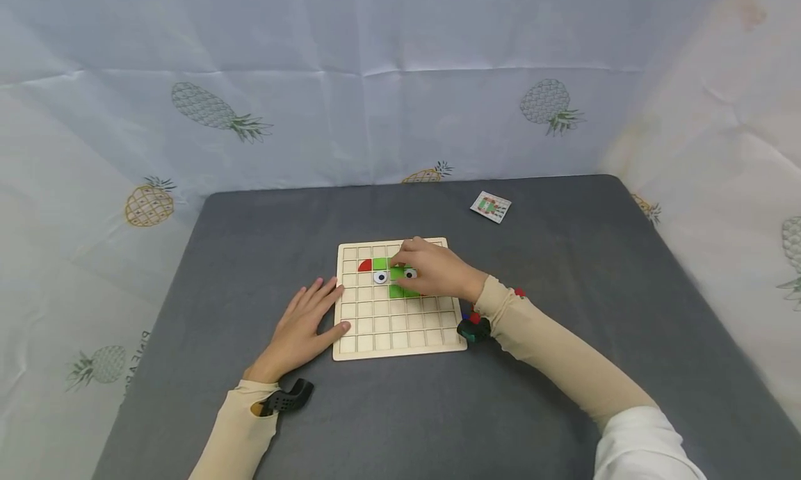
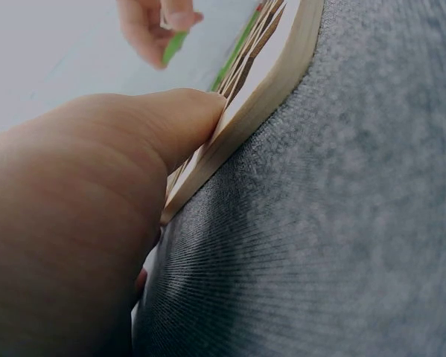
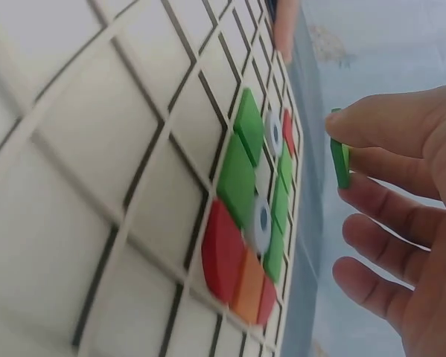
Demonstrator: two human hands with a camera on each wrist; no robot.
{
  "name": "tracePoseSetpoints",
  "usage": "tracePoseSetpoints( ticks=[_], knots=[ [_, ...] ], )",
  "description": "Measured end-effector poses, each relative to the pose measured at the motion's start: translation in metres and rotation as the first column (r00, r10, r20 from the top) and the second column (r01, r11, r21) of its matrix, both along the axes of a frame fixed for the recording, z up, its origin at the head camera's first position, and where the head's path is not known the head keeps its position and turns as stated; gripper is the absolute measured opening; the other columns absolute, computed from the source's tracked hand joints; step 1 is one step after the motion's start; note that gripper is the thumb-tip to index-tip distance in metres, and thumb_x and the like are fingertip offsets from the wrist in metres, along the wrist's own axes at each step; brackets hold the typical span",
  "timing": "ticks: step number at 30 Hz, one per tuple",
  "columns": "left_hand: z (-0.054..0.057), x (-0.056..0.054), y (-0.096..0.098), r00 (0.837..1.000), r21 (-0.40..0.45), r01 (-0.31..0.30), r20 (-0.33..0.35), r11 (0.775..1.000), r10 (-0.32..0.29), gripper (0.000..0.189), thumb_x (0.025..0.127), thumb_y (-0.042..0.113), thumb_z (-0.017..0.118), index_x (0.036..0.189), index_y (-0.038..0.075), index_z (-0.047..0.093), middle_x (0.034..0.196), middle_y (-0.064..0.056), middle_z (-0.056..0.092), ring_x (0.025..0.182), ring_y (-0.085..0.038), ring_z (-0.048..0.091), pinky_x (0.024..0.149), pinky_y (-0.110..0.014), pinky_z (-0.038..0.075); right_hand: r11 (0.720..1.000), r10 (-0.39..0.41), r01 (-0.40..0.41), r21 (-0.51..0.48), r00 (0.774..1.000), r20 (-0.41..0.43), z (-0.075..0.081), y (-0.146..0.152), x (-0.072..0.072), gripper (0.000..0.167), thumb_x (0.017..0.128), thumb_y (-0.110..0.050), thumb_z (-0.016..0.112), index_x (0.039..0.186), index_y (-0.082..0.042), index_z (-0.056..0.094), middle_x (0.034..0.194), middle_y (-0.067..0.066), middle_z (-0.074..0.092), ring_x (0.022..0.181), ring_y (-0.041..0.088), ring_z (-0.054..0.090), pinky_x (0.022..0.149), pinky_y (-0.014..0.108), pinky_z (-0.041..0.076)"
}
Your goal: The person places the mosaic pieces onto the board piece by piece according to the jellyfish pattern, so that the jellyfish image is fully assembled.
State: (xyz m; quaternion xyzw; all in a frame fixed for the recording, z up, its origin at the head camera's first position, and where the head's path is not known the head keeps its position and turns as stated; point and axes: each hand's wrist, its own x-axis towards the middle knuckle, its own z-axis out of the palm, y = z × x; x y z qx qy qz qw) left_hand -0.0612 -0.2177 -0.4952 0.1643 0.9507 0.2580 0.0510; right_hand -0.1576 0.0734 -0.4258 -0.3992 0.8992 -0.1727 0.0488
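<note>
A wooden grid board (image 1: 375, 327) lies flat on the table. My left hand (image 1: 300, 334) rests at its left side, fingers spread, with the thumb touching the border. Above the board my right hand (image 1: 438, 268) pinches a small green tile (image 3: 339, 160) between thumb and fingers. The tile is held on edge, apart from the grid. Set in the squares are several green tiles (image 3: 237, 178), two eye tiles (image 1: 380, 277), red tiles (image 3: 223, 253) and an orange tile (image 3: 249, 286). From the head view, my right hand covers part of this pattern.
A small printed card (image 1: 491, 206) lies on the grey table (image 1: 281, 222), behind and right of the board. Several coloured pieces (image 1: 475, 318) sit at the board's right side, partly hidden by the right wrist. Pineapple-print cloth (image 1: 375, 132) hangs around the table.
</note>
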Motion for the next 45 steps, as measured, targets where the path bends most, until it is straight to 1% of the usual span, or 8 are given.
tracePoseSetpoints(
  ticks=[4, 14, 21, 28, 31, 37, 42, 45],
  knots=[
    [0.000, 0.000, 0.001, 1.000, -0.006, 0.000, 0.004, 1.000, 0.000, 0.076, 0.097, 0.051, 0.063, 0.159, 0.018, 0.036, 0.169, -0.004, 0.026, 0.159, -0.030, 0.016, 0.130, -0.053, 0.005, 0.999, 0.033, -0.033, 0.013, 0.999, 0.016, -0.003, -0.012, -0.003, 0.029, 0.097, -0.027, 0.069, 0.122, -0.014, 0.074, 0.112, 0.002, 0.067, 0.100, 0.016, 0.060, 0.083, 0.031, 0.056],
    [0.000, 0.000, 0.001, 1.000, 0.001, -0.006, 0.011, 1.000, 0.006, 0.076, 0.097, 0.050, 0.063, 0.159, 0.017, 0.035, 0.169, -0.004, 0.026, 0.159, -0.030, 0.015, 0.130, -0.052, 0.005, 0.997, 0.034, -0.037, 0.072, 0.998, 0.049, -0.011, -0.032, -0.001, 0.030, 0.094, -0.028, 0.072, 0.122, -0.016, 0.074, 0.111, -0.001, 0.067, 0.098, 0.015, 0.057, 0.084, 0.031, 0.055],
    [-0.001, -0.001, 0.002, 1.000, 0.011, -0.003, -0.018, 1.000, 0.004, 0.076, 0.096, 0.049, 0.064, 0.159, 0.015, 0.037, 0.168, -0.007, 0.028, 0.158, -0.033, 0.017, 0.129, -0.055, 0.007, 0.988, 0.018, -0.027, 0.151, 0.998, 0.065, -0.015, -0.036, 0.004, 0.029, 0.096, -0.031, 0.071, 0.122, -0.020, 0.073, 0.113, -0.004, 0.068, 0.100, 0.011, 0.055, 0.084, 0.028, 0.054],
    [0.000, -0.002, 0.002, 1.000, 0.000, -0.005, -0.012, 1.000, 0.005, 0.076, 0.097, 0.050, 0.063, 0.159, 0.016, 0.036, 0.169, -0.006, 0.028, 0.159, -0.032, 0.017, 0.130, -0.054, 0.007, 0.991, 0.016, -0.028, 0.133, 0.996, 0.088, -0.017, -0.035, 0.005, 0.028, 0.095, -0.030, 0.072, 0.121, -0.019, 0.074, 0.111, -0.004, 0.067, 0.098, 0.011, 0.053, 0.080, 0.027, 0.052],
    [0.000, -0.001, 0.001, 1.000, 0.001, -0.005, -0.007, 1.000, 0.005, 0.075, 0.097, 0.050, 0.063, 0.159, 0.016, 0.036, 0.169, -0.006, 0.028, 0.159, -0.031, 0.017, 0.130, -0.054, 0.007, 0.990, 0.020, -0.033, 0.135, 0.995, 0.101, -0.018, -0.035, 0.005, 0.029, 0.095, -0.031, 0.072, 0.121, -0.019, 0.074, 0.113, -0.004, 0.067, 0.099, 0.011, 0.053, 0.082, 0.027, 0.053],
    [-0.001, 0.000, 0.001, 0.999, 0.019, 0.001, -0.035, 1.000, 0.000, 0.075, 0.097, 0.048, 0.064, 0.158, 0.014, 0.039, 0.167, -0.009, 0.031, 0.157, -0.035, 0.020, 0.128, -0.056, 0.010, 0.988, 0.026, -0.042, 0.152, 0.994, 0.106, -0.018, -0.035, 0.005, 0.031, 0.094, -0.032, 0.073, 0.123, -0.019, 0.073, 0.115, -0.003, 0.067, 0.102, 0.012, 0.054, 0.085, 0.028, 0.053],
    [0.000, -0.001, 0.001, 1.000, 0.005, -0.003, -0.007, 1.000, 0.004, 0.075, 0.097, 0.049, 0.063, 0.159, 0.015, 0.036, 0.169, -0.007, 0.028, 0.159, -0.032, 0.017, 0.129, -0.054, 0.007, 0.988, 0.014, -0.033, 0.151, 0.992, 0.125, -0.014, -0.032, 0.005, 0.034, 0.092, -0.030, 0.076, 0.125, -0.020, 0.072, 0.115, -0.004, 0.065, 0.103, 0.012, 0.053, 0.084, 0.028, 0.053],
    [0.001, -0.002, 0.001, 1.000, 0.000, -0.008, 0.009, 1.000, 0.008, 0.076, 0.097, 0.049, 0.063, 0.159, 0.016, 0.036, 0.169, -0.005, 0.027, 0.159, -0.031, 0.016, 0.130, -0.053, 0.006, 0.991, 0.012, -0.032, 0.131, 0.989, 0.146, -0.009, -0.027, 0.005, 0.032, 0.094, -0.024, 0.073, 0.125, -0.020, 0.072, 0.115, -0.002, 0.065, 0.105, 0.014, 0.055, 0.087, 0.030, 0.054]
  ],
)
